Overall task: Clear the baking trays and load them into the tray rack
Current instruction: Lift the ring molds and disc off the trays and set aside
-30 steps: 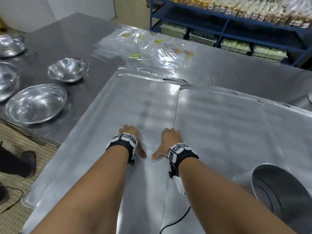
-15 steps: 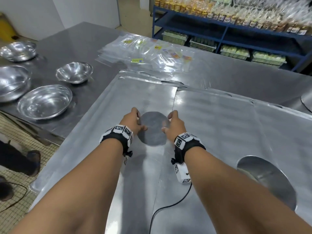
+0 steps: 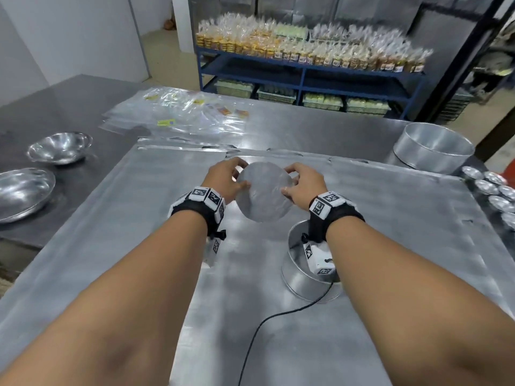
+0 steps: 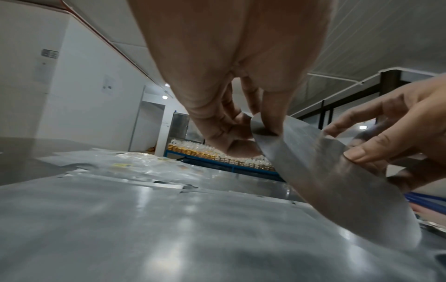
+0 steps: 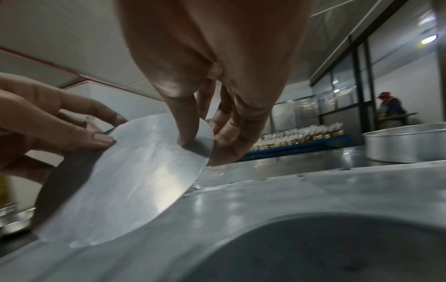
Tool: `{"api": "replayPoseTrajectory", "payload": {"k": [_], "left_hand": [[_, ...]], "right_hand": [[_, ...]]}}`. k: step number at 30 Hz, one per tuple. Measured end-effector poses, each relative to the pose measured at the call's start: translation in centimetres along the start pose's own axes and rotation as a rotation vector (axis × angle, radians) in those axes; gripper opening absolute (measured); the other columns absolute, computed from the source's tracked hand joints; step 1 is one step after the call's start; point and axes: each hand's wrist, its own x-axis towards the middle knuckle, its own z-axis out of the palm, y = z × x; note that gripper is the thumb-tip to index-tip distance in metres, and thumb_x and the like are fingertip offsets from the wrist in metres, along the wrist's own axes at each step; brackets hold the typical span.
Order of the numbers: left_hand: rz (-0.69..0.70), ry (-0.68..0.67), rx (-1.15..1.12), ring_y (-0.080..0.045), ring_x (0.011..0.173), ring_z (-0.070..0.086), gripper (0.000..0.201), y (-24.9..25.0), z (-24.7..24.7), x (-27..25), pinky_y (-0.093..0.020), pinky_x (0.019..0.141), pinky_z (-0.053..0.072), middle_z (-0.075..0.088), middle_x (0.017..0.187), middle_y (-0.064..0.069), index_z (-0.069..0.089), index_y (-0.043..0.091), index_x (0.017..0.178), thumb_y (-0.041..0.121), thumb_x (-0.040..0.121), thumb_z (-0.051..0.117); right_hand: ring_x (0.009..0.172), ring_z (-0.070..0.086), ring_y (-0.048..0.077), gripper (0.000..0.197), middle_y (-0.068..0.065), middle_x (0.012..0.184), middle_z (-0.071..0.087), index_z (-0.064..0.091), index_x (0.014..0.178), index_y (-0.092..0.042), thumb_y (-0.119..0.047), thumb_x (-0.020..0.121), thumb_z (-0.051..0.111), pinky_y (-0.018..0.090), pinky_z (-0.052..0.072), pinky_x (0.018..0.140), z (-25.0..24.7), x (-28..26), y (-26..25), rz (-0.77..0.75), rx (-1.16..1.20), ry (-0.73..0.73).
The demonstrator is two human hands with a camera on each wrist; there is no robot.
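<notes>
A person's left hand (image 3: 223,179) and right hand (image 3: 305,183) are holding a thin round metal disc (image 3: 263,192) by its opposite edges, tilted and lifted clear above the flat baking trays (image 3: 390,207) that are covering the steel table (image 3: 320,135). Each hand is pinching the rim between thumb and fingertips, thumb on the near face and fingers (image 4: 243,118) curling behind, as the left wrist view shows; the right wrist view is showing the same pinch from the other side, with the disc (image 5: 135,171) catching the light.

The disc is looking light, stiff and smooth, probably slippery, with a thin edge that could bite into skin, so a two-sided grip at the rim seems the sound way to carry it. The trays beneath are looking broad and thin and would likely flex if lifted by one corner; taking them by their long edges appears wiser.

A low round tin (image 3: 303,263) is sitting just beside and partly under the right wrist, its far rim hidden by the wrist camera. A bigger tin (image 3: 432,147), bowls (image 3: 60,147), small moulds (image 3: 493,188) cut off at the right edge, and clear bags (image 3: 178,115) are lying around. No tray rack can be made out, and how many trays are stacked cannot be told.
</notes>
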Motion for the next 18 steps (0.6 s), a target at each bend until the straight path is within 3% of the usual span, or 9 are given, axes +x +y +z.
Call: {"api": "replayPoseTrajectory", "payload": {"k": [3,6,10,15,18], "left_hand": [[0.023,-0.016,-0.025,-0.039,0.086,0.069,0.021,3.1,2.9,-0.7,-0.048,0.071,0.061,0.063,0.089,-0.007,0.069,0.016,0.112,0.010,0.092,0.068],[0.023,-0.078,-0.029,-0.033,0.076,0.071,0.017,5.5,5.5,-1.6,-0.045,0.067,0.063,0.067,0.084,-0.007,0.072,0.012,0.107,0.008,0.091,0.067],[0.027,-0.175,0.020,-0.026,0.071,0.072,0.022,6.7,8.4,-2.8,-0.040,0.068,0.064,0.072,0.090,-0.009,0.074,0.010,0.111,0.008,0.089,0.069],[0.001,-0.185,0.119,-0.012,0.067,0.065,0.024,6.3,10.9,-4.1,-0.029,0.081,0.060,0.076,0.101,-0.006,0.077,0.013,0.111,0.011,0.088,0.071],[-0.022,-0.206,0.177,-0.018,0.079,0.070,0.019,6.0,11.5,-4.7,-0.029,0.085,0.059,0.077,0.097,-0.008,0.080,0.010,0.103,0.008,0.087,0.071]], "right_hand": [[0.070,0.064,0.020,0.037,-0.006,0.070,0.057,0.070,0.105,-0.021,-0.001,0.074,0.076,0.036,0.061,0.069,-3.6,-1.3,2.8,0.065,0.027,0.032],[0.077,0.069,0.024,0.032,-0.006,0.071,0.060,0.074,0.098,-0.018,0.000,0.073,0.079,0.043,0.061,0.075,-6.4,-2.5,5.8,0.134,0.049,0.026],[0.071,0.071,0.026,0.019,0.011,0.080,0.070,0.075,0.086,-0.010,0.004,0.075,0.079,0.045,0.062,0.070,-8.7,-4.3,9.3,0.219,0.114,-0.036],[0.069,0.074,0.030,0.019,0.017,0.074,0.073,0.075,0.069,-0.013,0.005,0.074,0.080,0.043,0.062,0.072,-9.0,-6.0,11.7,0.226,0.089,-0.136],[0.070,0.074,0.030,0.023,0.014,0.072,0.073,0.076,0.077,-0.012,0.009,0.070,0.080,0.042,0.063,0.070,-9.0,-6.6,11.9,0.186,0.086,-0.173]]}}
